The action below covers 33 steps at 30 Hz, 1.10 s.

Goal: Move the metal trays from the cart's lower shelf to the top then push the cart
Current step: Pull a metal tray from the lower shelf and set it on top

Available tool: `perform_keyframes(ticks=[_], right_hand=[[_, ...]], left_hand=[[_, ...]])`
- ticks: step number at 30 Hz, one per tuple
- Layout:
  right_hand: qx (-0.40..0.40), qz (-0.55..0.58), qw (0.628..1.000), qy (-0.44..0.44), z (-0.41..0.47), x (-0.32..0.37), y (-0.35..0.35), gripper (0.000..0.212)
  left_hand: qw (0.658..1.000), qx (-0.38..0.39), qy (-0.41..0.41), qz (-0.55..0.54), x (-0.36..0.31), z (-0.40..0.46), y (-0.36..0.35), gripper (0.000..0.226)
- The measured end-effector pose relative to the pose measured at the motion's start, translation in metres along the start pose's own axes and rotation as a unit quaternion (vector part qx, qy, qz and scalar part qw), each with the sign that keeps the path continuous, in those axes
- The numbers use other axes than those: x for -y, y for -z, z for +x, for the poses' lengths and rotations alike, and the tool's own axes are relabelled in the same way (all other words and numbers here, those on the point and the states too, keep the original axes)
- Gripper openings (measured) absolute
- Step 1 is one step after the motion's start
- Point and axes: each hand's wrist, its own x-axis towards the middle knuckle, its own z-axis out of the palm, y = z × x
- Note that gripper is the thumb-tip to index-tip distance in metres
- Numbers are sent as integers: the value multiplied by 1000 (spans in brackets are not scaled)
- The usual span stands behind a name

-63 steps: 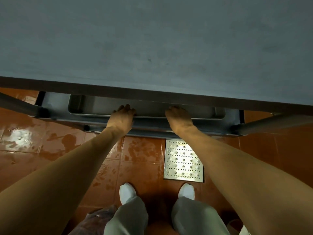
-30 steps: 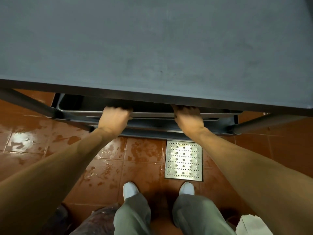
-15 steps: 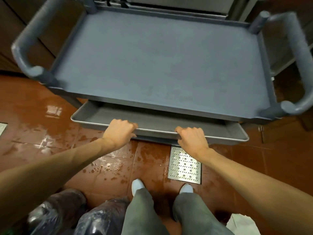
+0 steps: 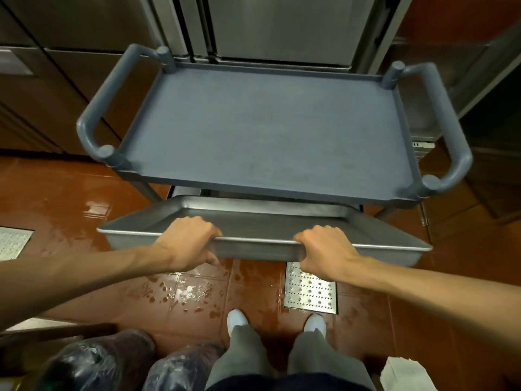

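Observation:
A grey plastic cart stands in front of me, its bare top shelf (image 4: 262, 131) framed by looped handles at the left (image 4: 93, 117) and right (image 4: 448, 131). A shallow metal tray (image 4: 253, 225) hangs in the air below and in front of the top shelf, out from under it. My left hand (image 4: 187, 241) grips the tray's near rim left of centre. My right hand (image 4: 324, 249) grips the same rim right of centre. The lower shelf is mostly hidden behind the tray and the top shelf.
Stainless steel cabinets (image 4: 279, 26) stand right behind the cart. The brown tiled floor is wet, with a perforated drain plate (image 4: 310, 289) by my right foot and another (image 4: 12, 241) at far left. Plastic-wrapped bags (image 4: 95, 362) lie at the bottom left.
Both hands took hold of the tray on the lower shelf, pulled it out toward me and lifted it. My view has risen from under the top shelf to above it.

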Motion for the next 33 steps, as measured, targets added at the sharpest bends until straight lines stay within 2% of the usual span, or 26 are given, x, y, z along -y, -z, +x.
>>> perform_keyframes(ticks=[6,11,19,21,23,25,29,33], right_hand=[[24,0,1000,1,-26,7,69,27],[26,14,1000,-9,-43,10,133,23],[15,28,999,-14,-73,22,207,30],[13,25,1000,-6,-75,26,222,32],[4,18,1000,4,-76,28,236,33],[-8,0,1000,11,-74,28,253,33],[-49,-39,998,16,-67,25,286,29],[-97,-75,992,5,-50,25,285,27]], left_hand=[[1000,10,-7,-21,-4,-31,66,45],[999,5,-14,-31,-9,-49,131,48],[996,-13,-74,-57,-8,-72,211,39],[993,-26,-81,-82,0,-76,219,43],[989,-50,-91,-101,8,-79,223,58],[986,-84,-98,-104,17,-82,227,64],[980,-142,-99,-100,28,-80,244,66],[974,-196,-93,-70,30,-69,247,54]])
